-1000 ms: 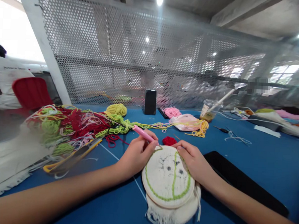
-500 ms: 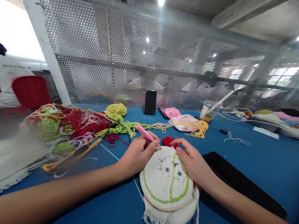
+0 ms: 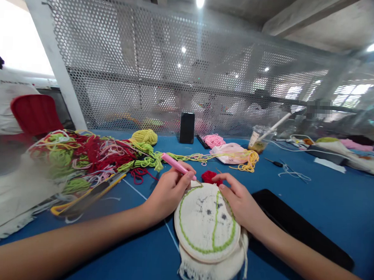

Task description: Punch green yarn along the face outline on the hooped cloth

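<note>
The left hand (image 3: 172, 191) is closed around a pink pen-like tool (image 3: 177, 165), its thin tip at the top left edge of a round hoop (image 3: 204, 261) stretched with cream cloth (image 3: 198, 231). The right hand (image 3: 242, 200) lies against the hoop's upper right side, thumb and index finger a little apart; I can't tell how its other fingers grip underneath. The hoop is over the blue counter (image 3: 132, 253), between the two forearms, its cloth showing green yarn lines and dark marks, with a fringe hanging out below.

Just beyond the right hand's fingertips sits a red ball of yarn (image 3: 208, 177). A big tangle of yarn (image 3: 96, 152) spreads off to the left, with a yellow-edged tool (image 3: 90, 193) in front of it, too blurred to name. Farther back, a dark phone (image 3: 186, 128) stands upright near a mesh panel (image 3: 147, 64), and a plastic cup (image 3: 259, 140) holds a straw. A long black object (image 3: 301, 227) lies beside the right forearm
</note>
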